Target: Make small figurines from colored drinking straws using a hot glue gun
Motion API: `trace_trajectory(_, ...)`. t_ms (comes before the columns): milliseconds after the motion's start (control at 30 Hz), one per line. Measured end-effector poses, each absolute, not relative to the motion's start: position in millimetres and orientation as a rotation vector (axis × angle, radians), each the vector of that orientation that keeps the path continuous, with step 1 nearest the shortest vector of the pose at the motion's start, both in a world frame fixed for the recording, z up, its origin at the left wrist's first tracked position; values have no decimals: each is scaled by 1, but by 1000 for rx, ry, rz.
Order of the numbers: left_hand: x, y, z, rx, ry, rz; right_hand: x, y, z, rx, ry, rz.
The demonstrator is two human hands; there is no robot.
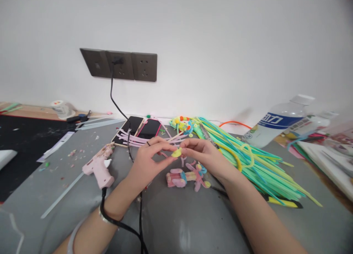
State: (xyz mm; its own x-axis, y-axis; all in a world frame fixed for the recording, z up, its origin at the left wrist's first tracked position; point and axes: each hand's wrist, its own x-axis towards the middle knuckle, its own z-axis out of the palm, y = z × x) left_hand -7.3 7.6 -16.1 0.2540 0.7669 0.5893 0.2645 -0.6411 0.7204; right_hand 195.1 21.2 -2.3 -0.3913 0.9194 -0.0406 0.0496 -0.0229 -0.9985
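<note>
Both my hands meet above the grey table (176, 224). My left hand (150, 160) and my right hand (205, 154) pinch a small yellow fuzzy piece (176, 153) between their fingertips. Just below them lies a small pink craft figure (186, 176) with blue and yellow coils. A pink glue gun (99, 167) rests to the left of my left hand, its black cord running over my left wrist.
A big bundle of green and yellow pipe cleaners (256, 162) lies to the right. Two phones (139, 129) under pink strips sit at the back. A plastic bottle (275, 125) lies on its side at right. Wall sockets (121, 64) are above, with clear glue sticks (62, 195) at left.
</note>
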Motion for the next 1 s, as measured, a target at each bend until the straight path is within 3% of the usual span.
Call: trace_trajectory(1000,-6,7,-15,2068,930,1416,194,21,-4,-1038,-1511,1490)
